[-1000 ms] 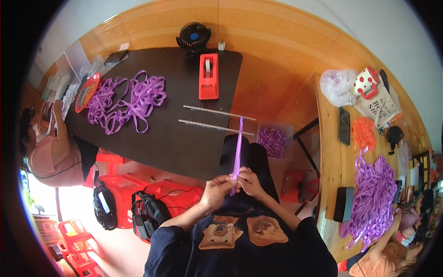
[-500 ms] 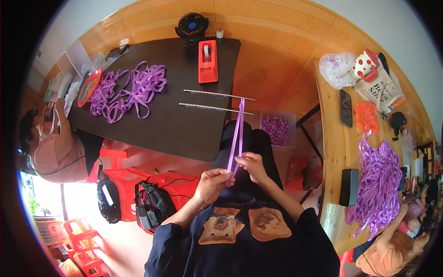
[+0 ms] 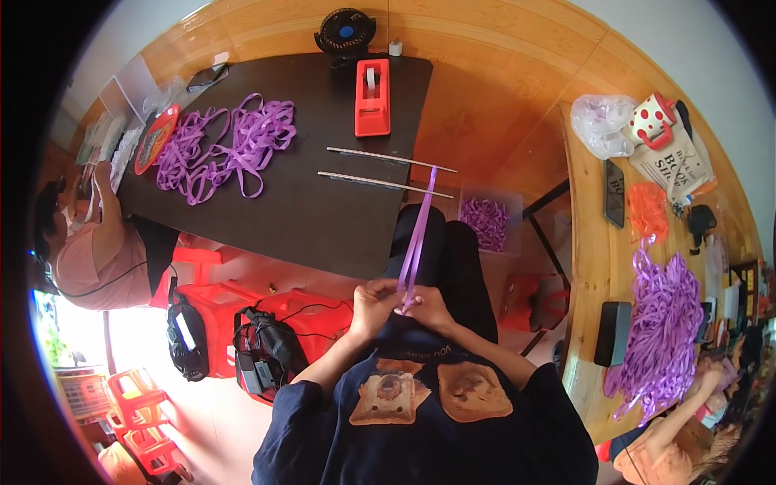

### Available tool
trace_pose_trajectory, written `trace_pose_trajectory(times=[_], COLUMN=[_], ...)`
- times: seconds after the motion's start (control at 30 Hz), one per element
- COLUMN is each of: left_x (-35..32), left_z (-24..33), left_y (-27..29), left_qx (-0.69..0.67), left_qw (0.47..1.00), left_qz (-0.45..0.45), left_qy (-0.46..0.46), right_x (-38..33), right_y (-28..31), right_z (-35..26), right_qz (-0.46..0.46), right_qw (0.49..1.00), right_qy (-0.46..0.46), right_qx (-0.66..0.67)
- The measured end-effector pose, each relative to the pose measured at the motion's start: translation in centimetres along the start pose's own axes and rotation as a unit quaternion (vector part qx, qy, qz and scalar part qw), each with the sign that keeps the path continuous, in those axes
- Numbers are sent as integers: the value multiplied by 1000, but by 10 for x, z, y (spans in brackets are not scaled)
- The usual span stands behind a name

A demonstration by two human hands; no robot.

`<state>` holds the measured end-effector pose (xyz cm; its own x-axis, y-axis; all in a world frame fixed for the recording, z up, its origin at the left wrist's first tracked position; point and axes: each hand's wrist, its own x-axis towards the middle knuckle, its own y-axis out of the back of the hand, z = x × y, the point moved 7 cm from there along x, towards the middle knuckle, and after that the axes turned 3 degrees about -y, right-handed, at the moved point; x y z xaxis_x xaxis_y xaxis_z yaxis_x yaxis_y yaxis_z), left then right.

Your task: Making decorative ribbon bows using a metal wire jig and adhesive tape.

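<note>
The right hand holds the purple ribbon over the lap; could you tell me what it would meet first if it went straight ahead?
Probably the near edge of the dark table, following the purple ribbon from the right hand; depth is unclear.

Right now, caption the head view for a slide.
Both hands, left hand and right hand, pinch a doubled purple ribbon strip above the dark rectangular table.

Where the left hand (image 3: 373,307) and right hand (image 3: 427,308) meet, their fingers cover the purple ribbon's (image 3: 417,238) near end; whether it is knotted or folded there is too small to tell.
</note>
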<state>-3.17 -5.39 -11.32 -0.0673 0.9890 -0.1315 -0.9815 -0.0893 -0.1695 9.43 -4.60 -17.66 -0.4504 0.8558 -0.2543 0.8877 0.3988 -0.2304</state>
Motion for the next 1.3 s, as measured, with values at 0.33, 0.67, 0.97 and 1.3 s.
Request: trace_pose_trajectory(times=[0.33,0.67,0.97,1.3], left_x=[9,1,58,102], left_z=[0,-37,-5,20], left_y=[-8,2,-50,-77], left_qx=[391,-119,-155,-139], left_qw=[917,959,983,983], left_qz=[-23,-144,13,109], left_qy=[-74,211,95,-49], right_x=[3,3,-2,3], right_y=[4,-1,27,69], right_z=[1,14,26,22], right_qz=[10,-68,-34,59], right_qw=[995,994,978,929], right_qy=[-43,-88,-134,-122], right_qx=[-87,-5,-158,-346])
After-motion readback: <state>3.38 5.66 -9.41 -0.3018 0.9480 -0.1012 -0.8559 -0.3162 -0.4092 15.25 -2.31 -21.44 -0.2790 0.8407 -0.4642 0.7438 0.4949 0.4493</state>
